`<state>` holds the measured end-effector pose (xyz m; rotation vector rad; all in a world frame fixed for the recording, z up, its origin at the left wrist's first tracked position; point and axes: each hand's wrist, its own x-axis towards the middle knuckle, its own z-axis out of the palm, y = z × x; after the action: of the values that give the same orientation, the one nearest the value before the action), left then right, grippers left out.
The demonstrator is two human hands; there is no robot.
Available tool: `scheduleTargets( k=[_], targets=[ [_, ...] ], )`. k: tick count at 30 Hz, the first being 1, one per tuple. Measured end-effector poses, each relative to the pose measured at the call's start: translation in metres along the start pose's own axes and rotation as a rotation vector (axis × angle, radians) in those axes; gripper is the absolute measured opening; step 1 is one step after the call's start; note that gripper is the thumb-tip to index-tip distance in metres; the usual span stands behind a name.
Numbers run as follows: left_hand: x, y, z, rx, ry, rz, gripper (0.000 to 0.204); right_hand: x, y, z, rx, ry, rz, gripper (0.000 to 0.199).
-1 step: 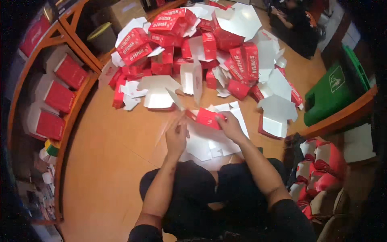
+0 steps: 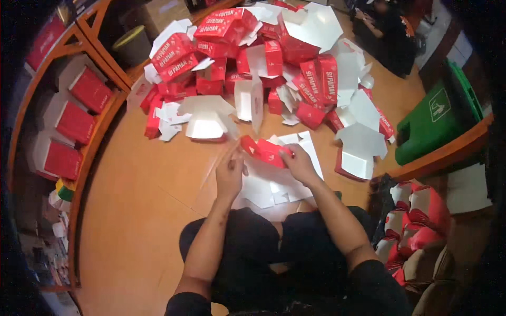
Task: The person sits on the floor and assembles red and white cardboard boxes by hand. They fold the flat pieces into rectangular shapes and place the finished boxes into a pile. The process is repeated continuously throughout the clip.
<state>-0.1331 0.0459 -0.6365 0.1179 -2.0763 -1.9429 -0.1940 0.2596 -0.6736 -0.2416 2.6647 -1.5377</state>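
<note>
Along the left wall, a wooden shelf (image 2: 105,121) holds three cartons (image 2: 74,121) in a row, red bodies with pale lids raised. Just past its far end stands a bin with a yellow rim (image 2: 129,45). From there a great heap (image 2: 263,63) of red and white boxes spreads over the orange-brown floor (image 2: 132,221), some open, some tipped on their sides. At the heap's near edge sits an open tray (image 2: 206,126), its white inside facing up.

Closer to me, the left hand (image 2: 230,173) is raised with its fingers curled, near a blurred, pale flap — I cannot tell whether it is gripping that. Between the two hands is the red panel (image 2: 268,151), slanting above a flat white sheet (image 2: 258,187) that lies in front of the legs (image 2: 232,253) in dark clothing. The right hand (image 2: 301,164) pinches the panel by its right end, thumb against fingers.

Farther right, another open box (image 2: 358,160) rests on the floor, a little apart from the hands. Behind it, up by the heap, is a second person (image 2: 387,45) in black. Then comes a green bin (image 2: 437,116) — and, below it, a cluster of red cartons (image 2: 416,226).
</note>
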Motion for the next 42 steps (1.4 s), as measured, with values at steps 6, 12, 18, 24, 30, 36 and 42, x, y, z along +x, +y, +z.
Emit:
scheduleTargets(
  k=[6, 12, 18, 24, 30, 36, 42],
  targets=[
    [0.023, -0.010, 0.004, 0.116, -0.103, -0.182, 0.049, -0.011, -0.013, -0.005, 0.116, 0.049, -0.145, 0.030],
    [0.017, -0.009, 0.003, 0.432, -0.291, -0.009, 0.040, -0.013, -0.016, -0.014, 0.030, 0.043, -0.159, 0.030],
    [0.018, -0.012, 0.010, 0.398, -0.125, 0.078, 0.035, -0.019, -0.024, -0.013, 0.023, 0.012, -0.257, 0.025],
    [0.017, -0.018, 0.011, 0.473, -0.291, 0.166, 0.025, -0.022, -0.016, -0.017, 0.059, -0.047, -0.263, 0.022],
    [0.013, 0.012, -0.003, 0.119, -0.152, -0.009, 0.020, -0.017, -0.019, -0.035, 0.529, -0.067, -0.192, 0.091],
    [0.023, 0.016, -0.050, -0.209, -0.012, -0.058, 0.041, -0.010, -0.020, -0.052, -0.399, 0.368, -0.532, 0.071],
    [0.030, 0.004, -0.063, -0.284, -0.048, -0.052, 0.053, -0.017, -0.044, -0.054, 0.604, -0.087, 0.111, 0.043]
  ],
)
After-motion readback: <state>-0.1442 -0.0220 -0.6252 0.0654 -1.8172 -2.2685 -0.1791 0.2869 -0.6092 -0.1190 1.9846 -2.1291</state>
